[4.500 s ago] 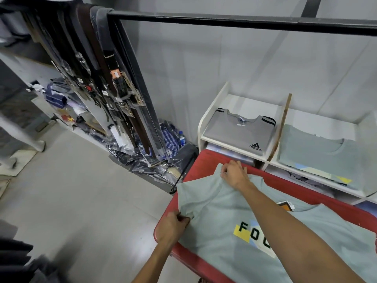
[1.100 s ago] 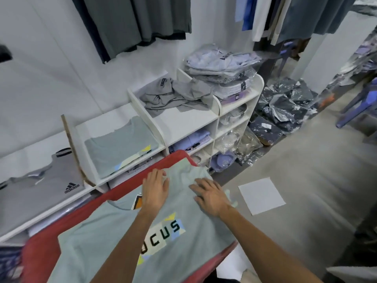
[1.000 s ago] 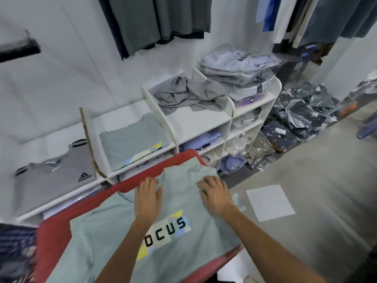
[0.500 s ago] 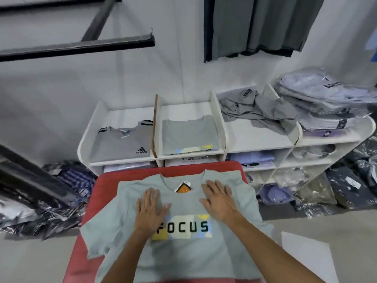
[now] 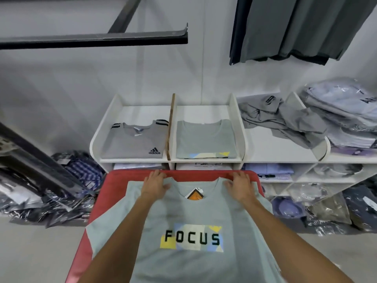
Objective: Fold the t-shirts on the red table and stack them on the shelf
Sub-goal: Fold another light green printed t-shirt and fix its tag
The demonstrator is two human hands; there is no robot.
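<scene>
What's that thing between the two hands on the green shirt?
In the head view, an orange hang tag peeks out of the neck opening of the FOCUS t-shirt, between the left hand and the right hand.

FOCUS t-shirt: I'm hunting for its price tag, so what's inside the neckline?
An orange-and-white hang tag pokes out of the FOCUS t-shirt collar. Its lower part is covered by fabric, so any print is unreadable.

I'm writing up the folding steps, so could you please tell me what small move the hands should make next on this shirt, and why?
Probably pinch both shoulders and flip the shirt face down. It lies flat on the red table with the print up, and the left hand and right hand rest at its shoulders. The folded shirt on the shelf shows its print.
</scene>
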